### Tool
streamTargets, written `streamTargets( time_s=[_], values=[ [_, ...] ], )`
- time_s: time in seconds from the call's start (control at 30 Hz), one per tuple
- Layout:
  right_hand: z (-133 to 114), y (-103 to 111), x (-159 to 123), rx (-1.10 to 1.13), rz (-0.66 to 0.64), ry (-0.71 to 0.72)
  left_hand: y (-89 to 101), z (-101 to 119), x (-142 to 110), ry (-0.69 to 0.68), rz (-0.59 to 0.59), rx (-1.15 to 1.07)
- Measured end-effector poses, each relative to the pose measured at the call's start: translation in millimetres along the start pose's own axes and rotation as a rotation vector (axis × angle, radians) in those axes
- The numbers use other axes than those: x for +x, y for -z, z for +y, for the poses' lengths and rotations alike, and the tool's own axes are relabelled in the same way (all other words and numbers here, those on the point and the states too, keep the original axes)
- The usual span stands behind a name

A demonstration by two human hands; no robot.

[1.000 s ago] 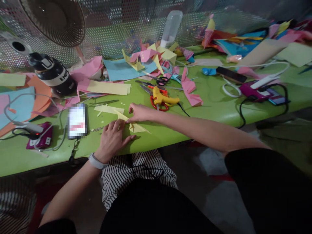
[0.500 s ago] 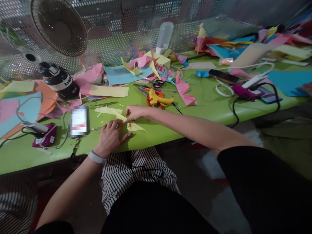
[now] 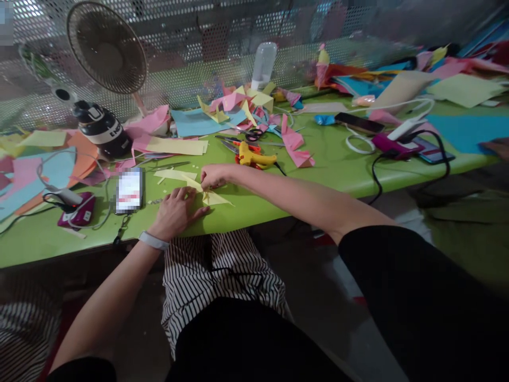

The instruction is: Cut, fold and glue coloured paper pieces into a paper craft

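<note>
A piece of folded pale yellow paper (image 3: 217, 199) lies on the green table in front of me. My right hand (image 3: 214, 176) has its fingers curled and pinched on the upper part of this paper. Just left of it, my left hand (image 3: 175, 211) rests flat on the table, with its fingers stretched and its thumb held apart. Its fingertips are close to the paper's left edge; whether they touch it I cannot tell. Behind the hands lies a flat yellow paper strip (image 3: 175, 174), with small scraps around it.
A yellow glue gun (image 3: 256, 157) and black-handled scissors (image 3: 254, 135) lie beyond my right hand. At left are a phone (image 3: 129, 191), a purple power strip (image 3: 81, 211), a black bottle (image 3: 103, 130) and a fan (image 3: 107, 50). Another person's hand (image 3: 497, 148) shows at far right.
My right hand has curled more tightly at the yellow paper. My left hand stays spread beside it. The whole view has shifted slightly.
</note>
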State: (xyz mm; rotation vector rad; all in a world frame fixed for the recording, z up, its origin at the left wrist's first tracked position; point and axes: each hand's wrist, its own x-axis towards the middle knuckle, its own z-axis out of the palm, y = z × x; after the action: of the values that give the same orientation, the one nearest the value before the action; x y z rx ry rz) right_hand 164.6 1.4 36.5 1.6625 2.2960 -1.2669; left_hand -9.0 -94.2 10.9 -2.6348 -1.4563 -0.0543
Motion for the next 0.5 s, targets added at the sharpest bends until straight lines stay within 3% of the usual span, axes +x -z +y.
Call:
streamTargets(
  time_s=[0.27, 0.43, 0.5],
  values=[
    [-3, 0, -7, -0.039, 0.027, 0.022, 0.6, 2, -1, -0.002, -0.004, 0.001],
    [-6, 0, -9, -0.070, 0.011, 0.020, 7.5, -23, 8, -0.013, -0.026, -0.242],
    [-6, 1, -10, -0.077, 0.009, 0.018, 12.1, -37, 17, 0.152, 0.066, -0.371]
  ],
)
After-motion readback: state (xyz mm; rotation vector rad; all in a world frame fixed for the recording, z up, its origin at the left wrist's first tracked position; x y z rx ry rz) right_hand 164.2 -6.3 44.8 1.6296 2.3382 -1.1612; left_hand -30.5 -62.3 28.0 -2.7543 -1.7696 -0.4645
